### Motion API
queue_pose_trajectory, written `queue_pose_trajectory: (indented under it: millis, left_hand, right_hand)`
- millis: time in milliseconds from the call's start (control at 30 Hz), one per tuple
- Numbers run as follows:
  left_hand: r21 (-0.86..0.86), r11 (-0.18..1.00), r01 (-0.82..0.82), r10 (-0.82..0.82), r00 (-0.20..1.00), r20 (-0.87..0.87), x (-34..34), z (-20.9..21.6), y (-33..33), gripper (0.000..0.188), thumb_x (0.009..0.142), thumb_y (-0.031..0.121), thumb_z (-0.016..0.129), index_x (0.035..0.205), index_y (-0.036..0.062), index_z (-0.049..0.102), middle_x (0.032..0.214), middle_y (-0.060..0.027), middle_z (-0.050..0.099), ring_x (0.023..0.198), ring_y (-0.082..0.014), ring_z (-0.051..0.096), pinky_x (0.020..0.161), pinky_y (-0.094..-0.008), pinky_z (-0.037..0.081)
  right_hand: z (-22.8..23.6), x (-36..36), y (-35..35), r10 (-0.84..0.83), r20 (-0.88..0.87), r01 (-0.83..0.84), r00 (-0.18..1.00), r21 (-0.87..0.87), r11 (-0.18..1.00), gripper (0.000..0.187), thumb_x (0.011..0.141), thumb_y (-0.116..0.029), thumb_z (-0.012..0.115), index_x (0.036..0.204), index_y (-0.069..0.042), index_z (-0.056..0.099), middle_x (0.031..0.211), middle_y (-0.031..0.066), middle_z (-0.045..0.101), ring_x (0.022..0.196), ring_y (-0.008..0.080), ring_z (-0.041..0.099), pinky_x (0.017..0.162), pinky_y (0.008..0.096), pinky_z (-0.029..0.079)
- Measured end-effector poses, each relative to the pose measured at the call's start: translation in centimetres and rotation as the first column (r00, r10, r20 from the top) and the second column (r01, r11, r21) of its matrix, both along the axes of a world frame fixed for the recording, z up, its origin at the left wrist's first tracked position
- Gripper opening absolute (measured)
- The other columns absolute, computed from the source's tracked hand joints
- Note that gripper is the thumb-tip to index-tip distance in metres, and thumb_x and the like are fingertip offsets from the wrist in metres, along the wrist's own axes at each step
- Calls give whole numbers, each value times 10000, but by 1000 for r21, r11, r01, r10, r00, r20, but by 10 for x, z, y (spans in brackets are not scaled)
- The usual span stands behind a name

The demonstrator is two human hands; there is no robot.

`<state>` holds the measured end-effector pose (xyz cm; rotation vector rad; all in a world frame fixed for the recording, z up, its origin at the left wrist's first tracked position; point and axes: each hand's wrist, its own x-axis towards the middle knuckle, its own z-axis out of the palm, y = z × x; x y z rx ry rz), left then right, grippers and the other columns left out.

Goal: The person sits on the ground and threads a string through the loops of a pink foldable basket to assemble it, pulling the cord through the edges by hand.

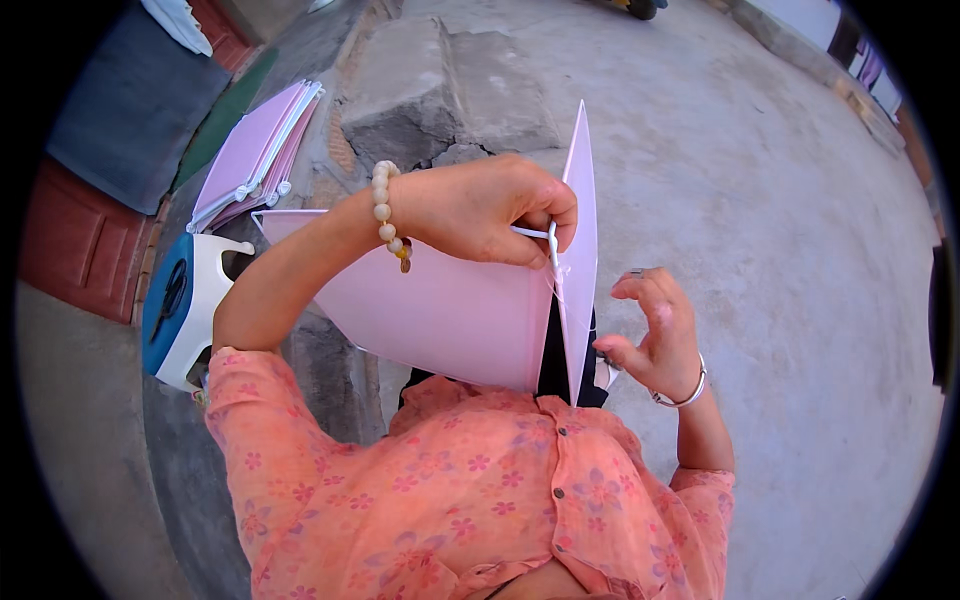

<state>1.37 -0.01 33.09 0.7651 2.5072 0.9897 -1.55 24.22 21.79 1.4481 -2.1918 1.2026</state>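
Two pink panels with white edging stand over my lap, joined near a corner. The wide pink panel [440, 300] leans to the left; the narrow-looking pink panel [578, 230] is seen almost edge-on at the right. My left hand [490, 208] is closed at their upper junction, pinching a thin white rod-like piece [552, 243]. Fine thread [562, 272] hangs loosely just below those fingers. To the right of the edge-on panel, my right hand [655, 330] is open, fingers curved and apart, thumb close to the panel. I see nothing held in it.
A stack of folded pink panels [250, 150] lies at the far left. Nearer, black scissors [172, 297] rest on a blue-and-white stool [200, 320]. A broken concrete block [400, 95] lies ahead, with grey concrete floor [780, 260] to the right.
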Motion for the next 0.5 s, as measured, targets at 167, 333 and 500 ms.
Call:
queue_pose_trajectory:
  millis: [167, 333, 500]
  left_hand:
    - [-3, 1000, 30, -30, 998, -57, 0, 1, 1, 131, 698, 4, 618, 803, 7, 539, 531, -21, 410, 494, -105, 367, 476, -265, 307]
    - [6, 999, 36, -35, 998, -56, 0, 0, 3, 130, 699, -1, 616, 803, 4, 538, 527, -26, 418, 486, -107, 368, 473, -266, 307]
    - [12, 1000, 18, -18, 1000, -17, 1, 0, 3, 131, 703, 3, 617, 808, 2, 539, 514, -20, 422, 475, -107, 371, 474, -266, 313]
  right_hand:
    - [5, 16, -29, 52, -117, -20, 992, 259, 966, 336, 673, -321, 713, 736, -47, 529, 714, 70, 508, 684, 249, 501, 599, 353, 375]
    - [8, 6, -24, 252, -40, -233, 967, 262, 936, 203, 730, -173, 647, 650, -55, 504, 677, 57, 495, 669, 231, 504, 579, 343, 363]
    - [17, 9, -20, 345, 41, -338, 938, -113, 934, 143, 764, -93, 577, 647, -40, 515, 775, 100, 569, 736, 249, 542, 613, 353, 409]
